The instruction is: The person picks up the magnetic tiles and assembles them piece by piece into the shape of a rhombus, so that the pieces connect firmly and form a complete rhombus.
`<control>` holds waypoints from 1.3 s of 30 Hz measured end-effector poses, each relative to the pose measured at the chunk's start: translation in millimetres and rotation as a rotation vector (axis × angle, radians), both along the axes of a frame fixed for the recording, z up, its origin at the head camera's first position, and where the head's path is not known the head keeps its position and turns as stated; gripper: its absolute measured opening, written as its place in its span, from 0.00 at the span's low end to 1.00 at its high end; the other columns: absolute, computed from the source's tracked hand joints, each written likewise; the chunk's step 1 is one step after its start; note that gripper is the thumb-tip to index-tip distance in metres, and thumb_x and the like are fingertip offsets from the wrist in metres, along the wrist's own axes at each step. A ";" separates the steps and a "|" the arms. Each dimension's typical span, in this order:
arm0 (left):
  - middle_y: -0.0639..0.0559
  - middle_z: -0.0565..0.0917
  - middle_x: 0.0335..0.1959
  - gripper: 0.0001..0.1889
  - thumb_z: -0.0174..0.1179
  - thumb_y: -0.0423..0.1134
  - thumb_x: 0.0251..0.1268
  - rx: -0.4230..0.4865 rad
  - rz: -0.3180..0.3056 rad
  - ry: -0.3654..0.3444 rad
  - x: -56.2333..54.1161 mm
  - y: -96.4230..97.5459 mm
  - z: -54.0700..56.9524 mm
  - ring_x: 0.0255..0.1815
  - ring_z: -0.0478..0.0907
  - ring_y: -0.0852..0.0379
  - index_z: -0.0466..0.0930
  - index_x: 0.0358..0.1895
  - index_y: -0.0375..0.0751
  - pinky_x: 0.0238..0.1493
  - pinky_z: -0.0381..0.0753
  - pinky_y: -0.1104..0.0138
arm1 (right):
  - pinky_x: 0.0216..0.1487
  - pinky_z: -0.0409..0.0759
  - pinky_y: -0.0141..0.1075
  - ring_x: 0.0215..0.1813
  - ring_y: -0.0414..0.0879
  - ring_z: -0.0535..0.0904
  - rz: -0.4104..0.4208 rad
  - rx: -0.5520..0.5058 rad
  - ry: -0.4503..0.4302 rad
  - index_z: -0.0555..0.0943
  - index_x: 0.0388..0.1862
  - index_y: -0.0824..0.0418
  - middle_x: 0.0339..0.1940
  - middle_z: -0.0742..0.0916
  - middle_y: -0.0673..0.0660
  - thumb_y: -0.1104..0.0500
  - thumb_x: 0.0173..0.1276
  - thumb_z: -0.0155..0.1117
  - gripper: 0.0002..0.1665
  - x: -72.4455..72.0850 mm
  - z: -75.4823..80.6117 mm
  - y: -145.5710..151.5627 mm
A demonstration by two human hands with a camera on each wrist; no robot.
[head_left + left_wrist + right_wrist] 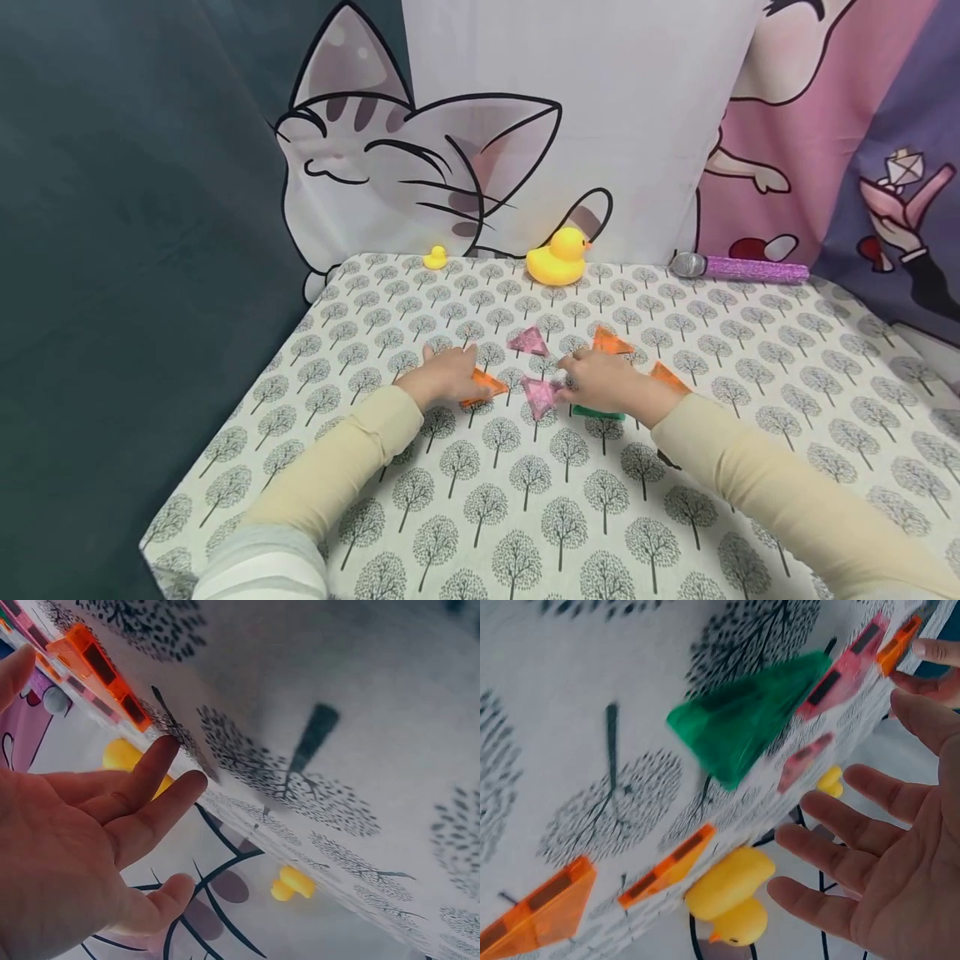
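My left hand (444,375), fingers spread, is beside an orange translucent triangle tile (486,387). In the left wrist view that tile (101,675) lies just past the fingertips, and the palm holds nothing. Over a green triangle tile (600,413) reaches my right hand (606,382), which partly hides it in the head view. The right wrist view has the green tile (742,720) whole on the cloth, apart from the loosely spread fingers. Between the hands lie two pink triangle tiles, a near one (538,397) and a farther one (529,341).
Two more orange tiles, one farther back (611,342) and one by the right wrist (669,377), lie on the tree-print cloth (517,533). Along the back edge stand a small duck (435,257), a larger duck (557,258) and a purple microphone (750,268). A dark thing shows partly under the right sleeve.
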State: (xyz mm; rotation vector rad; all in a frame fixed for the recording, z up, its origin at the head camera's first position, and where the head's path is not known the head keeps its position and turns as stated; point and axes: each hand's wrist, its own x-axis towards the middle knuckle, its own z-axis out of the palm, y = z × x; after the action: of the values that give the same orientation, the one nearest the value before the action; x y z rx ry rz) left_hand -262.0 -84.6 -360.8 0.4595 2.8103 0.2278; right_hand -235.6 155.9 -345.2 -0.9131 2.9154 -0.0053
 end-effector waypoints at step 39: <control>0.47 0.71 0.32 0.20 0.72 0.40 0.35 0.065 0.039 -0.009 -12.3 28.8 -3.3 0.34 0.67 0.54 0.73 0.31 0.35 0.35 0.72 0.66 | 0.26 0.71 0.29 0.23 0.39 0.71 -0.003 -0.133 -0.157 0.78 0.22 0.55 0.19 0.76 0.45 0.52 0.41 0.72 0.12 -18.1 -14.1 -20.1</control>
State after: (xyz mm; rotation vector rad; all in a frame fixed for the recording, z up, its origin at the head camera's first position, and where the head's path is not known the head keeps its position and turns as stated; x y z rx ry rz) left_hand -274.4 -55.9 -364.1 0.4176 2.8121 0.3298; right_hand -253.7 135.9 -359.3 -0.8832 2.7976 -0.2621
